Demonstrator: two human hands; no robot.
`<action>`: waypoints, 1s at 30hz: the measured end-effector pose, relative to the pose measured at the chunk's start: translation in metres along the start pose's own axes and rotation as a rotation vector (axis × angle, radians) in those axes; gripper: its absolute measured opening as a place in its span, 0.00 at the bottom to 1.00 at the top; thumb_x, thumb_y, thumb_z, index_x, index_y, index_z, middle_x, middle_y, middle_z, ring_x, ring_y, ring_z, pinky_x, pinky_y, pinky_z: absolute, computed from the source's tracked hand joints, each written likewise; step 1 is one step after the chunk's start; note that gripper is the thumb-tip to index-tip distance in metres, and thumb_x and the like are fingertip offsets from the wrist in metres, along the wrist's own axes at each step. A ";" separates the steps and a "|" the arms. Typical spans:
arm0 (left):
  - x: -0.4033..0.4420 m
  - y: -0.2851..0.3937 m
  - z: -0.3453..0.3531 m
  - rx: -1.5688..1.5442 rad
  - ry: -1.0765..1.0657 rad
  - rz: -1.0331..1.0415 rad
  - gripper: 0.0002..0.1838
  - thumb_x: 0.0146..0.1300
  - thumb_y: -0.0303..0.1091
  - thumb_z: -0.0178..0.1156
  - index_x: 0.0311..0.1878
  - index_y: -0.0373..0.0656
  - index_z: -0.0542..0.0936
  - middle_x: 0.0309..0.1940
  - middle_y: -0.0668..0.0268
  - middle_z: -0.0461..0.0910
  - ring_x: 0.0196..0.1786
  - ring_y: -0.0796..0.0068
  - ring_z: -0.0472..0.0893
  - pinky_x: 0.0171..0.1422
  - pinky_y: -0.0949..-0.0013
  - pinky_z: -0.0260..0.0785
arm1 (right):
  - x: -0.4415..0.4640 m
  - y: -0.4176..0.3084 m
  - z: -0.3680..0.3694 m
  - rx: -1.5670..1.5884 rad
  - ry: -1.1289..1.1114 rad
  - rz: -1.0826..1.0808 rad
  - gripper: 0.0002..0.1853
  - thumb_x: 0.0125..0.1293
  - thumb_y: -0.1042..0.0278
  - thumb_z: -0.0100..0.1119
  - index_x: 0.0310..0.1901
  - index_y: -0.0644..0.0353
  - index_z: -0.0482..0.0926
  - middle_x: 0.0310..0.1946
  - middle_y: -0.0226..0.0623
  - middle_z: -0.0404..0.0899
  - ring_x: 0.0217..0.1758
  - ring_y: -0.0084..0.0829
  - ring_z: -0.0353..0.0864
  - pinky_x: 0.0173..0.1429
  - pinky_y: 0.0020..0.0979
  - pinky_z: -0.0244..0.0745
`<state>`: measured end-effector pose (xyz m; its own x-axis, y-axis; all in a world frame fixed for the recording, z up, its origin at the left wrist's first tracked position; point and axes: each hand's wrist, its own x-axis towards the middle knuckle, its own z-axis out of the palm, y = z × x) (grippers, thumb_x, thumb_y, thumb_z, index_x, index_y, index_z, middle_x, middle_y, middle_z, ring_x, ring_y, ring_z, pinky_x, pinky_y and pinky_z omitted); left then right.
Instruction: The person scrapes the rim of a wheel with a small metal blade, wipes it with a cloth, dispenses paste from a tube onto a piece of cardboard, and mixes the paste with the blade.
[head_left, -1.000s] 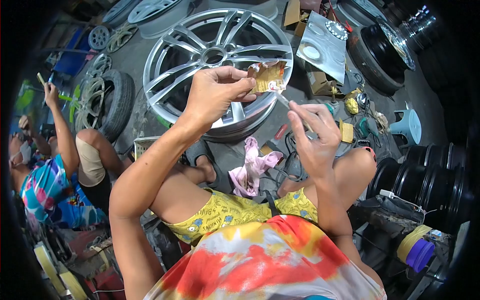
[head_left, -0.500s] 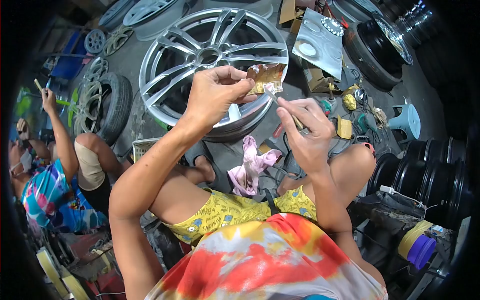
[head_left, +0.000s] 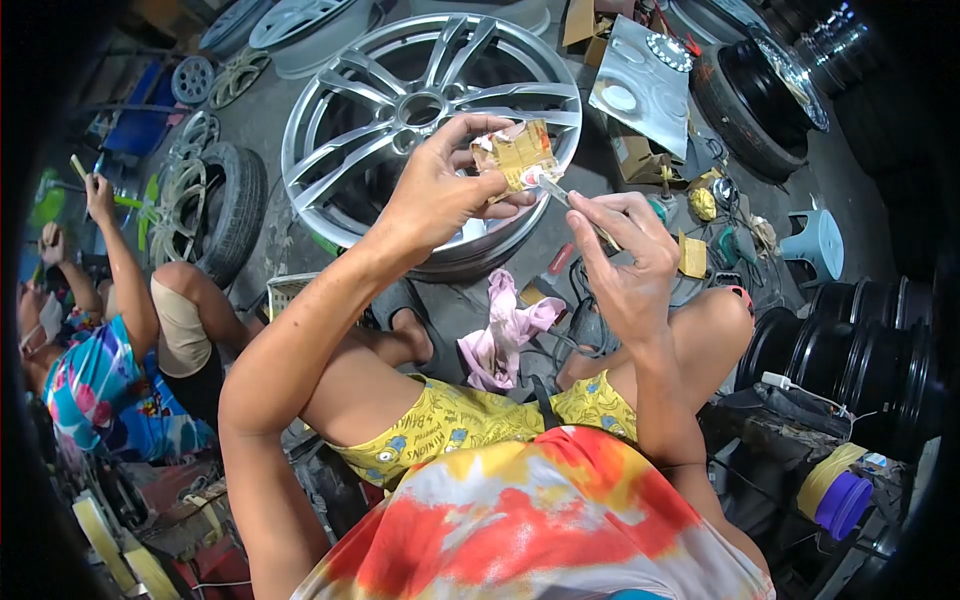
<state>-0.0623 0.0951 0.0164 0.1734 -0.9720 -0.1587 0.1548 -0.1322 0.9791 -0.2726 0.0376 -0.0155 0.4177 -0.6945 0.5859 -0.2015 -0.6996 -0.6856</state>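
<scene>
A creased piece of brown cardboard (head_left: 516,154) is pinched in my left hand (head_left: 450,182), above the near part of a large silver wheel rim (head_left: 345,90). Near its lower right corner the cardboard bears a small white and red patch. My right hand (head_left: 627,245) is closed round a thin tool with a flat metal blade (head_left: 552,190), whose tip is at that patch. The lower part of the tool is hidden by my fingers. Both hands are in the air over the floor.
A pink cloth (head_left: 502,330) lies between my legs. At the right are a yellow tape roll (head_left: 702,204), a pale blue stool (head_left: 818,245) and black rims (head_left: 855,365). A co-worker's raised arm (head_left: 125,260) and a tire (head_left: 240,210) are at the left.
My left hand has tilted the cardboard and shifted it slightly left and down. The blade has moved left with my right hand and still meets the cardboard's lower right corner.
</scene>
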 end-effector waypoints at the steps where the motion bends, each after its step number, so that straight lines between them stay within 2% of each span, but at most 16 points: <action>1: -0.001 0.000 -0.001 0.026 -0.038 -0.023 0.27 0.68 0.22 0.56 0.69 0.36 0.64 0.53 0.50 0.81 0.50 0.61 0.88 0.56 0.63 0.85 | 0.000 -0.001 -0.001 -0.021 -0.024 -0.017 0.12 0.61 0.79 0.70 0.47 0.59 0.89 0.35 0.35 0.83 0.28 0.22 0.79 0.27 0.24 0.72; 8: 0.002 -0.007 -0.011 -0.045 -0.153 -0.204 0.25 0.69 0.23 0.52 0.69 0.38 0.64 0.54 0.51 0.81 0.53 0.60 0.87 0.58 0.61 0.82 | 0.001 -0.003 -0.001 -0.057 -0.113 -0.075 0.11 0.61 0.80 0.69 0.45 0.63 0.88 0.34 0.36 0.81 0.29 0.26 0.80 0.28 0.27 0.72; 11: 0.002 -0.011 -0.012 -0.044 -0.164 -0.227 0.25 0.68 0.23 0.52 0.68 0.39 0.65 0.56 0.51 0.80 0.54 0.62 0.87 0.61 0.61 0.81 | 0.001 -0.003 -0.001 -0.101 -0.141 -0.112 0.11 0.59 0.80 0.69 0.44 0.64 0.87 0.34 0.37 0.79 0.31 0.31 0.80 0.31 0.30 0.74; 13: 0.003 -0.015 -0.013 0.019 -0.227 -0.204 0.23 0.68 0.24 0.52 0.66 0.40 0.66 0.56 0.55 0.81 0.53 0.69 0.86 0.56 0.67 0.80 | 0.002 -0.002 0.000 -0.105 -0.146 -0.143 0.11 0.59 0.80 0.69 0.44 0.64 0.86 0.34 0.37 0.79 0.32 0.33 0.80 0.34 0.32 0.75; 14: 0.001 -0.014 -0.013 0.018 -0.225 -0.206 0.23 0.68 0.24 0.52 0.66 0.40 0.66 0.56 0.55 0.81 0.53 0.69 0.86 0.56 0.67 0.80 | 0.002 -0.001 0.001 -0.112 -0.147 -0.176 0.11 0.58 0.80 0.69 0.44 0.64 0.86 0.33 0.38 0.78 0.34 0.35 0.80 0.36 0.34 0.76; 17: -0.001 -0.014 -0.012 0.043 -0.221 -0.199 0.24 0.67 0.28 0.57 0.66 0.39 0.66 0.53 0.57 0.82 0.51 0.70 0.87 0.56 0.69 0.78 | 0.002 -0.004 0.001 -0.134 -0.194 -0.159 0.11 0.58 0.80 0.69 0.43 0.65 0.85 0.33 0.38 0.77 0.35 0.38 0.80 0.40 0.37 0.76; 19: 0.003 -0.015 -0.013 0.054 -0.270 -0.258 0.29 0.65 0.29 0.62 0.69 0.38 0.66 0.56 0.60 0.79 0.54 0.71 0.83 0.63 0.66 0.78 | 0.002 -0.006 0.000 -0.153 -0.220 -0.170 0.11 0.58 0.80 0.69 0.44 0.65 0.85 0.34 0.38 0.76 0.37 0.38 0.80 0.41 0.38 0.76; 20: 0.003 -0.013 -0.011 0.053 -0.269 -0.259 0.29 0.65 0.29 0.62 0.69 0.38 0.66 0.56 0.60 0.79 0.54 0.71 0.83 0.63 0.66 0.78 | 0.002 -0.006 0.000 -0.174 -0.243 -0.182 0.12 0.57 0.80 0.69 0.44 0.66 0.84 0.34 0.39 0.76 0.38 0.38 0.80 0.42 0.38 0.77; 22: 0.001 -0.006 -0.006 0.104 -0.174 -0.314 0.26 0.65 0.33 0.63 0.65 0.37 0.71 0.53 0.62 0.79 0.53 0.74 0.83 0.62 0.67 0.78 | 0.002 -0.009 -0.001 -0.193 -0.271 -0.199 0.13 0.57 0.80 0.69 0.45 0.66 0.84 0.35 0.39 0.76 0.39 0.39 0.79 0.43 0.39 0.77; 25: 0.004 -0.009 -0.012 0.089 -0.141 -0.354 0.22 0.66 0.35 0.62 0.61 0.36 0.76 0.51 0.63 0.81 0.51 0.76 0.83 0.60 0.68 0.78 | 0.001 -0.011 -0.002 -0.216 -0.314 -0.220 0.16 0.56 0.81 0.69 0.47 0.66 0.84 0.37 0.40 0.75 0.41 0.40 0.79 0.45 0.40 0.77; 30: 0.003 -0.011 -0.024 0.031 -0.194 -0.283 0.21 0.68 0.32 0.58 0.62 0.35 0.77 0.45 0.65 0.83 0.47 0.80 0.83 0.52 0.72 0.77 | 0.001 -0.012 -0.002 -0.190 -0.299 -0.198 0.15 0.56 0.81 0.69 0.46 0.66 0.84 0.37 0.39 0.75 0.41 0.39 0.79 0.43 0.39 0.77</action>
<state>-0.0400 0.0985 0.0026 -0.0606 -0.9145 -0.4001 0.1404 -0.4047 0.9036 -0.2711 0.0450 -0.0056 0.6986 -0.4835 0.5275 -0.2399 -0.8528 -0.4639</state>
